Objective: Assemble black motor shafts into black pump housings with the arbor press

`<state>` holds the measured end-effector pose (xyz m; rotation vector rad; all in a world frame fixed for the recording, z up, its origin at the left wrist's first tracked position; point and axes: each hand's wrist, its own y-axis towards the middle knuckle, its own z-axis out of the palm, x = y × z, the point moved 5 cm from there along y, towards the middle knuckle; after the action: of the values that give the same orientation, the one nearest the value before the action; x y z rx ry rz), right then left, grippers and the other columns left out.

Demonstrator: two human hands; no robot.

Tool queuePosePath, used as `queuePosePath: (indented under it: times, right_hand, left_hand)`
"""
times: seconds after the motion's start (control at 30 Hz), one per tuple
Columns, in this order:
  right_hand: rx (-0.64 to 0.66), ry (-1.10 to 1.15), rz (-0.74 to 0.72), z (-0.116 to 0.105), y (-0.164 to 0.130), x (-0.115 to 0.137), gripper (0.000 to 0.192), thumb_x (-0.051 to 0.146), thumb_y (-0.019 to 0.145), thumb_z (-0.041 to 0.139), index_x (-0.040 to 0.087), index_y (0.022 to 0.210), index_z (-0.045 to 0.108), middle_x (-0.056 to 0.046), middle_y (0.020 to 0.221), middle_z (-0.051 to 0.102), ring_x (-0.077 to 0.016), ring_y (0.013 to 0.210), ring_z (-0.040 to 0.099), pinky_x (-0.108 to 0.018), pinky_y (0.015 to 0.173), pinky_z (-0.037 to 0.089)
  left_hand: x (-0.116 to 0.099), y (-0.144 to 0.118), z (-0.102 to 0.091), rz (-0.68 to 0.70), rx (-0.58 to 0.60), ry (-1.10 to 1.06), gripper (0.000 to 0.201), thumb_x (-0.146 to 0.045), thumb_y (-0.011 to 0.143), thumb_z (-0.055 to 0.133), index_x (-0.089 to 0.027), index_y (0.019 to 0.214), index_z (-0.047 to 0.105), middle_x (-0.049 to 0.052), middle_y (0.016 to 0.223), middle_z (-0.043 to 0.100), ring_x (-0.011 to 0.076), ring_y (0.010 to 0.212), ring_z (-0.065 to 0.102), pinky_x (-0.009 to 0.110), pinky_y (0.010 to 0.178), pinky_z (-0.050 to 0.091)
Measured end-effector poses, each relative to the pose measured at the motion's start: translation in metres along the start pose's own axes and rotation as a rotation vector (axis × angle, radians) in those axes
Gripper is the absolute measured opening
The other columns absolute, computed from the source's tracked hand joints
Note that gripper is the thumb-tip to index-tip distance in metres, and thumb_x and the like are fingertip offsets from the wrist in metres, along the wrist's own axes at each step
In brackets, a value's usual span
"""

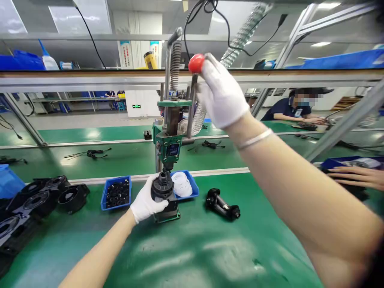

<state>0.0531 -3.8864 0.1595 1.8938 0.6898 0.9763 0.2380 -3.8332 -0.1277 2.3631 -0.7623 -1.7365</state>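
My left hand (147, 201), in a white glove, is closed around a round black plastic housing (162, 186) with a raised hub on top. The housing sits under the ram of a green hand press (169, 147). Up at the right, my gloved right hand (222, 93) holds the press lever by its red ball knob (196, 63). The lever's shaft runs down to the press head. Whether the ram touches the hub I cannot tell. The press base (168, 216) is partly hidden by the housing and my left hand.
Beside the press are a blue bin (103, 202) of small black parts and another blue bin (195, 191) with white rings. A black part (222, 205) lies to the right. Several black housings (36, 200) crowd the left. Another person's hand (357, 176) shows at the right edge.
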Motion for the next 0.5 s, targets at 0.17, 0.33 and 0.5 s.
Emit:
queuePosePath:
  times: [0.17, 0.33, 0.5]
  right_hand:
    - [0.097, 0.217, 0.266, -0.005, 0.017, 0.018, 0.075, 0.054, 0.09, -0.002, 0.002, 0.112, 0.047, 0.005, 0.08, 0.064, -0.008, 0.067, 0.069, -0.017, 0.052, 0.042]
    - [-0.298, 0.453, 0.012, -0.051, -0.09, 0.051, 0.031, 0.032, 0.102, 0.029, 0.025, 0.076, 0.043, 0.008, 0.06, 0.04, -0.0043, 0.04, 0.042, -0.018, 0.037, 0.041]
    - [-0.407, 0.477, -0.012, -0.05, -0.121, 0.051, 0.029, 0.034, 0.101, 0.036, 0.026, 0.075, 0.045, 0.005, 0.06, 0.04, -0.0086, 0.039, 0.037, -0.023, 0.033, 0.039]
  left_hand:
    - [0.018, 0.025, 0.01, 0.032, 0.042, -0.011, 0.083, -0.025, 0.065, 0.076, -0.014, 0.135, 0.033, 0.017, 0.134, 0.056, 0.0315, 0.126, 0.055, 0.052, 0.112, 0.037]
    - [0.024, 0.029, 0.008, 0.021, 0.059, 0.01, 0.086, -0.027, 0.063, 0.078, -0.015, 0.135, 0.034, 0.017, 0.133, 0.057, 0.0322, 0.125, 0.055, 0.053, 0.112, 0.036]
    - [0.024, 0.031, 0.007, 0.014, 0.066, 0.034, 0.083, -0.032, 0.064, 0.076, -0.014, 0.133, 0.034, 0.017, 0.132, 0.058, 0.0329, 0.125, 0.055, 0.053, 0.111, 0.037]
